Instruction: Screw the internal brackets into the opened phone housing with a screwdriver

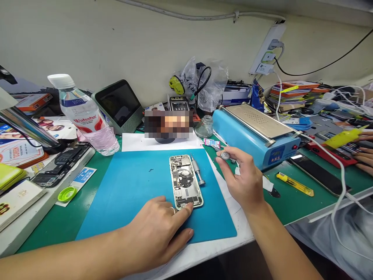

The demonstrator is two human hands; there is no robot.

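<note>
An opened phone (186, 182) lies on the blue mat (131, 186), its circuit boards and a round coil exposed. My left hand (160, 225) rests at its lower end, the index fingertip touching the bottom edge. The thumb is stretched out apart from the phone, above the mat. Raised to the right of the phone, my right hand (244, 175) pinches a small tool with a round grey end (225, 155) between thumb and fingers; the rest of it is hidden. A grey screwdriver (198, 171) lies along the phone's right side.
A blue heating machine (244, 136) stands behind my right hand. At left are a water bottle (87, 116), a smart display (119, 105) and phone parts (62, 163). A yellow cutter (295, 184) and dark phone (319, 173) lie right, near another person's hand (365, 151).
</note>
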